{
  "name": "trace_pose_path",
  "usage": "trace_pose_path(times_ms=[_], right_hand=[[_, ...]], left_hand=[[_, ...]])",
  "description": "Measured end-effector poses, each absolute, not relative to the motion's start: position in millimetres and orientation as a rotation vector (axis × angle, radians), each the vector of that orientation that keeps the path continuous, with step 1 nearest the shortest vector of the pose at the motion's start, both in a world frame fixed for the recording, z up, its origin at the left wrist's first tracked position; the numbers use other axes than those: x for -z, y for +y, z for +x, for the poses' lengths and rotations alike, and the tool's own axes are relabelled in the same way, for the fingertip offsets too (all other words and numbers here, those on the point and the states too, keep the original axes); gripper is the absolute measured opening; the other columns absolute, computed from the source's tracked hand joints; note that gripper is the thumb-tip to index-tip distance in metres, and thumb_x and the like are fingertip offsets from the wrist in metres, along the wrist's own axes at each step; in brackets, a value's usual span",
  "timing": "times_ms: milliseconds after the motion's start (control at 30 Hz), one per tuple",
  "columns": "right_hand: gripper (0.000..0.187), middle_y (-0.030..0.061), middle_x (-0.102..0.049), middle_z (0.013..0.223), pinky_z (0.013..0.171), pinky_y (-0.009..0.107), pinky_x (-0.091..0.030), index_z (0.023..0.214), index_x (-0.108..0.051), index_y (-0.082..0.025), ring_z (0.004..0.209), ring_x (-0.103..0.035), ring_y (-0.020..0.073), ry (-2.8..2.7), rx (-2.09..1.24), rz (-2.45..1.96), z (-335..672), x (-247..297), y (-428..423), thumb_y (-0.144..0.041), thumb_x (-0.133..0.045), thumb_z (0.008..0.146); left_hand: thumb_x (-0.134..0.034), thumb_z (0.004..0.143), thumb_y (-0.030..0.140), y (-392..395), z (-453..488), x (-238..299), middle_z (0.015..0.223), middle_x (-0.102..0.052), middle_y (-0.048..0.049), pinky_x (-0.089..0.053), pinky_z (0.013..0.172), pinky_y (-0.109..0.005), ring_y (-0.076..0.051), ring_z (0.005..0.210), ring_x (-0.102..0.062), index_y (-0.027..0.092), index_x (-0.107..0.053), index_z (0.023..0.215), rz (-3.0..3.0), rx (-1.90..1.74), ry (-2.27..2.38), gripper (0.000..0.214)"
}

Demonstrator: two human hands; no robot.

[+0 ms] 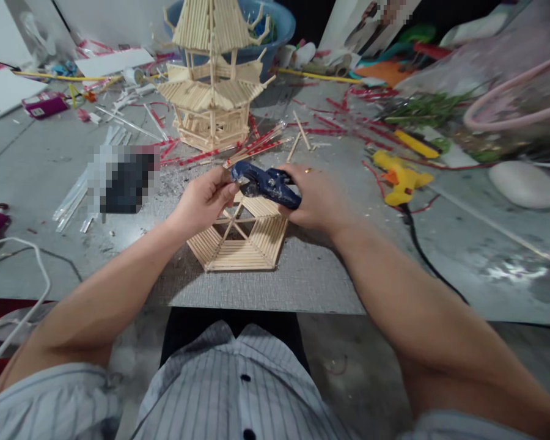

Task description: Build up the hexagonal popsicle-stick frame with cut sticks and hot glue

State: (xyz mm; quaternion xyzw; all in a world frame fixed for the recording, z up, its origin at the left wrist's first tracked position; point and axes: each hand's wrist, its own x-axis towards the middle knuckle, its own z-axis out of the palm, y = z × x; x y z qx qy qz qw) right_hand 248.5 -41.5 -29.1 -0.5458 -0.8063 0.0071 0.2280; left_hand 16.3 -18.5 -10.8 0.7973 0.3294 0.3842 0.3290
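Gray tabletop (321, 281) carries a wooden-stick pagoda (206, 95) behind a hexagonal stick frame (242, 257). Above the frame, the right hand (315, 197) grips a blue plier-like tool (277, 192); the left hand (205, 198) pinches closed at its tip, contents unclear.

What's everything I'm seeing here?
stick tower: one, pale, far middle
hexagonal stick frame: one, pale, below hands
pliers-like tool: one, dark blue, right hand
glue gun: one, yellow, right
basin: one, blue, behind tower
long strips: several, clear, left
red strips: many, red, scattered
blurred rectangle: one, black, left
rounded lump: one, whitish, far right
cable: one, white, left edge
table: one, grey, under the items
clutter: uncountable, mixed colours, far side
left hand: one, bare, at tool's tip
right hand: one, bare, gripping tool
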Motion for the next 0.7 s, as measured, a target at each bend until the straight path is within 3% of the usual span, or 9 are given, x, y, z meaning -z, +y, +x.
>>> trace_pose_path(times_ms=[267,700], right_hand=[[0.057,0.0116,-0.065,0.107,0.082,0.046,-0.048,0.124,-0.051,-0.023,0.096,-0.062,0.0321,-2.28,-0.006,-1.492,244.5,26.7,-46.5,-0.026,-0.057,0.068],[0.056,0.0106,-0.067,0.107,0.08,0.046,-0.049,0.124,-0.054,-0.023,0.097,-0.062,0.0323,-2.297,-0.077,-1.515,243.4,23.4,-48.1,-0.023,-0.058,0.068]], left_hand=[[-0.049,0.086,0.034,-21.1,16.5,10.2,0.058,-0.047,0.0038,-0.035,0.05,-0.023,-0.009,0.052,-0.044,0.022,-0.041,0.073,2.09,-0.992,0.9,0.02],[-0.046,0.08,0.019,-19.5,15.3,10.5,0.058,-0.04,0.0044,-0.034,0.052,-0.024,-0.009,0.054,-0.041,0.022,-0.037,0.07,2.123,-1.017,0.823,0.013]])
